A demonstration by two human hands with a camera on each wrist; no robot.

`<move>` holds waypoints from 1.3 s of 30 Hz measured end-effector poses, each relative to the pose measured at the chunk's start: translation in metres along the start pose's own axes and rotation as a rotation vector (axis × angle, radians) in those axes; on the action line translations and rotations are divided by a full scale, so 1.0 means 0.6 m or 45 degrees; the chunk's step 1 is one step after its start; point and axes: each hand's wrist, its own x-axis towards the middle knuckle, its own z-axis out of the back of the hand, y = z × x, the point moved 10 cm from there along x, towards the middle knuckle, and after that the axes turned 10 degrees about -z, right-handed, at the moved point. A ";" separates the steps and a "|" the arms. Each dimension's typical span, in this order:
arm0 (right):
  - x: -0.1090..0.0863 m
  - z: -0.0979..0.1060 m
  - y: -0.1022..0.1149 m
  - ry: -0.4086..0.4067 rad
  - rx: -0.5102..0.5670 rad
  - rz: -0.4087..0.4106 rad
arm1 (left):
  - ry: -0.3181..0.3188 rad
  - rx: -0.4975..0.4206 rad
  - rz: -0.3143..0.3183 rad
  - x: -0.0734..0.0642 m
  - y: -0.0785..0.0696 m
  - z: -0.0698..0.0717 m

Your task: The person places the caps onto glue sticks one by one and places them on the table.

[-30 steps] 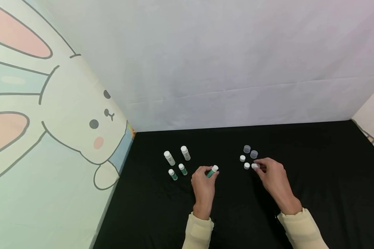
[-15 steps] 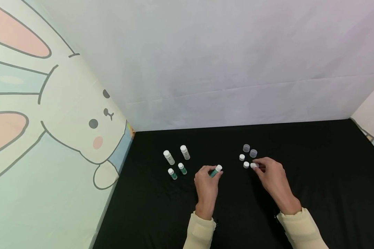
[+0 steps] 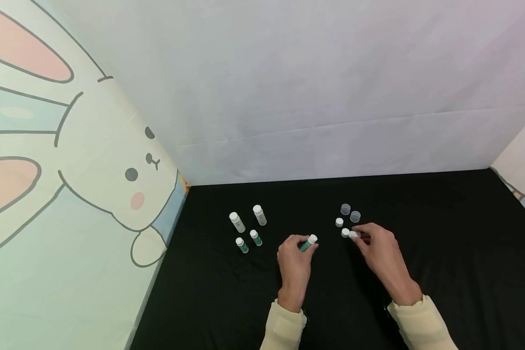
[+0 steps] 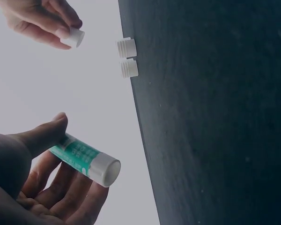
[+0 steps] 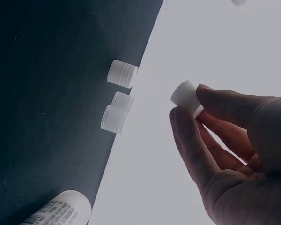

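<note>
My left hand (image 3: 295, 265) holds a small green glue stick (image 3: 308, 243) between thumb and fingers. Its white end points up and away, and in the left wrist view the round face of that end (image 4: 113, 172) shows. Above the table, my right hand (image 3: 379, 253) pinches a white cap (image 5: 185, 95) between thumb and fingertips. Close by the right fingers are two white caps, a nearer cap (image 3: 345, 233) and a farther cap (image 3: 339, 222). Behind them sit two translucent caps, one left (image 3: 345, 209) and one right (image 3: 355, 216).
Two larger white glue sticks (image 3: 237, 222) (image 3: 260, 215) and two small green ones (image 3: 242, 245) (image 3: 255, 237) stand upright on the left of the black-covered table (image 3: 442, 233). A pale wall (image 3: 332, 87) rises behind, and a rabbit-print wall (image 3: 96, 160) at the left.
My left hand has moved to the right with the green glue stick, nearer to the right hand. The right hand has shifted slightly left, still pinching the cap.
</note>
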 end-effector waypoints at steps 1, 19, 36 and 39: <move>-0.001 0.000 0.002 -0.005 -0.001 0.008 | 0.000 0.004 -0.009 0.000 -0.002 -0.001; -0.015 -0.002 0.033 -0.042 0.047 0.086 | 0.052 0.045 -0.071 -0.014 -0.023 -0.020; -0.019 0.002 0.048 -0.025 0.056 0.087 | 0.050 0.039 -0.100 -0.014 -0.031 -0.020; -0.020 0.002 0.051 -0.022 0.059 0.094 | 0.055 0.027 -0.088 -0.013 -0.031 -0.021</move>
